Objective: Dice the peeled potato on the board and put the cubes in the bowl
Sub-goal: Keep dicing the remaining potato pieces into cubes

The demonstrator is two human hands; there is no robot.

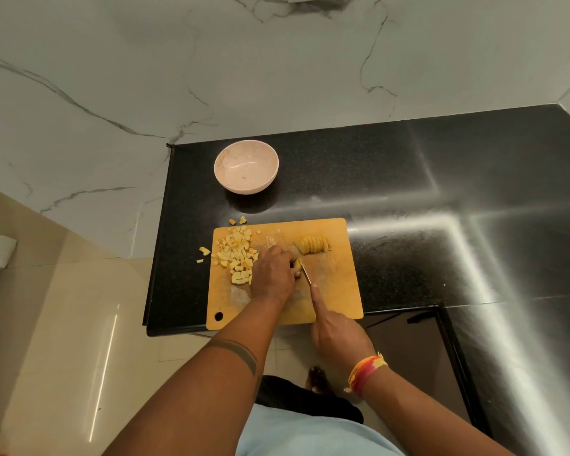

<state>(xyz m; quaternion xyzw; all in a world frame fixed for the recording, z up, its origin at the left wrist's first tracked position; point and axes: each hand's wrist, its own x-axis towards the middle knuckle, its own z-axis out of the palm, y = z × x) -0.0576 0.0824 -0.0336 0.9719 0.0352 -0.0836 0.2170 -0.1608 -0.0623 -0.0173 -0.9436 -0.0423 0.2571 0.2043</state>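
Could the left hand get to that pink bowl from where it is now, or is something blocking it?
Probably yes. The bowl stands beyond the cutting board with bare black counter between them. But the left hand is pinning a potato piece beside the knife, so it must let go first.

Pale yellow potato cubes [236,255] are lying on an orange-tan board [336,284]; a pale pink bowl [246,167] is sitting on a speckled black counter [408,179]. White grey-veined marble wall [145,77]; beige floor tiles [63,324]; orange-pink wristband [366,373].
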